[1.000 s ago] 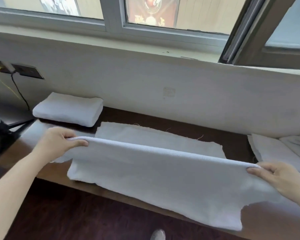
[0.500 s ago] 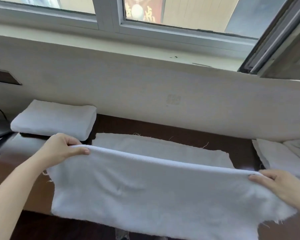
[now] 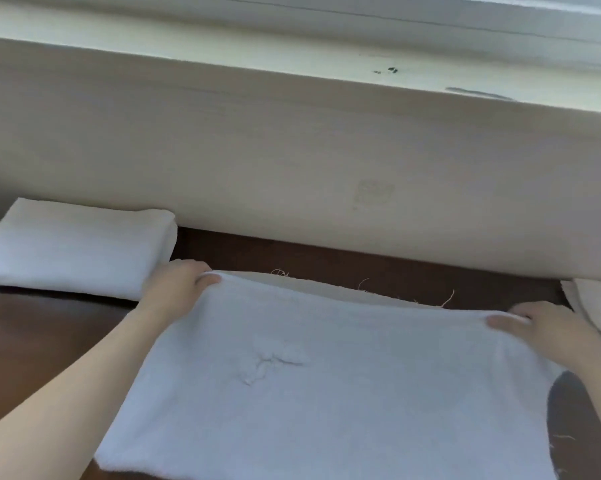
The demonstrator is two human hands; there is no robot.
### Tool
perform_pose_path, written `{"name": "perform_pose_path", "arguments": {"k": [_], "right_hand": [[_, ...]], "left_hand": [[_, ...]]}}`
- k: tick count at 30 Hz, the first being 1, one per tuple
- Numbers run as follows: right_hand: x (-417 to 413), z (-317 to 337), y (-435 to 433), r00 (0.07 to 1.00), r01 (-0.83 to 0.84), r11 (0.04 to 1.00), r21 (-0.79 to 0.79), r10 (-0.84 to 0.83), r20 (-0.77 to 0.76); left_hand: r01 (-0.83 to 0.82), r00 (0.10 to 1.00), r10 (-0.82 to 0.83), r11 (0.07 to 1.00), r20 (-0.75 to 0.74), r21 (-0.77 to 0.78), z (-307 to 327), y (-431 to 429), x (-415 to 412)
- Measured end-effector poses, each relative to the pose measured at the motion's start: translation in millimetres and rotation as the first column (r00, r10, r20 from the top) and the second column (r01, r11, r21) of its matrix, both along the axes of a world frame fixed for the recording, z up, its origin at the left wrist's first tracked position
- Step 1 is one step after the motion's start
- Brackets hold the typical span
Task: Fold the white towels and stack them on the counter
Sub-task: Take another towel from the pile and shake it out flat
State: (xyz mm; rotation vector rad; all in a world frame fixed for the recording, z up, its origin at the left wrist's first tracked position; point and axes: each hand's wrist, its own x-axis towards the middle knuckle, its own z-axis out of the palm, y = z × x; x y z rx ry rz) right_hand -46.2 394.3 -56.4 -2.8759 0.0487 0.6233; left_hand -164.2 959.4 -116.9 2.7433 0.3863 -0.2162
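White towel [image 3: 326, 393] lies across the middle of the worktop [image 3: 32, 341], and I hold its top layer by the two back corners. My left hand [image 3: 179, 284] pinches the left corner and my right hand [image 3: 548, 327] pinches the right one. My hands are well apart, with the cloth pulled flat between them.

I think I am folding it in half. To do it well, I should set this edge right on the bottom layer [image 3: 326, 284], which peeks out just behind, and match the corners. Then I can let go and rub flat the little bump [image 3: 271, 365] in the middle. Loose threads [image 3: 446, 301] stick out at the back, so I would tuck them under.

At the back left corner sits a folded towel [image 3: 74, 244], just beside my left hand. More white cloth [image 3: 596, 306] lies at the right edge. The worktop is dark brown wood. A pale wall [image 3: 292, 150] stands behind it, with a window sill [image 3: 222, 39] on top.
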Motion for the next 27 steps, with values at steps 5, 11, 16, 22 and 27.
{"name": "perform_pose_path", "arguments": {"k": [5, 11, 16, 22, 27], "right_hand": [[21.0, -23.8, -6.3, 1.0, 0.002, 1.0, 0.027, -0.003, 0.006], [28.3, -59.2, -8.6, 0.997, -0.035, 0.998, -0.048, 0.038, 0.072], [16.9, -80.1, -0.5, 0.994, 0.038, 0.989, -0.143, -0.023, 0.103], [9.8, -81.7, 9.4, 0.989, 0.1, 0.97, -0.22, -0.074, 0.125], [3.5, -82.8, 11.6, 0.976, 0.167, 0.953, -0.254, -0.123, 0.182]], "left_hand": [[0.005, 0.992, -0.017, 0.995, 0.125, 0.096, -28.7, 0.0, 2.1], [0.034, 0.986, -0.061, 0.984, 0.154, 0.174, -50.2, 2.5, 10.5], [-0.026, 0.999, 0.029, 0.996, -0.038, 0.085, -43.3, 6.8, 18.9], [-0.188, 0.921, 0.144, 0.978, -0.362, -0.091, -7.5, 18.4, 29.1], [-0.196, 0.817, 0.106, 0.976, -0.566, -0.1, 14.5, 31.6, 56.2]]}}
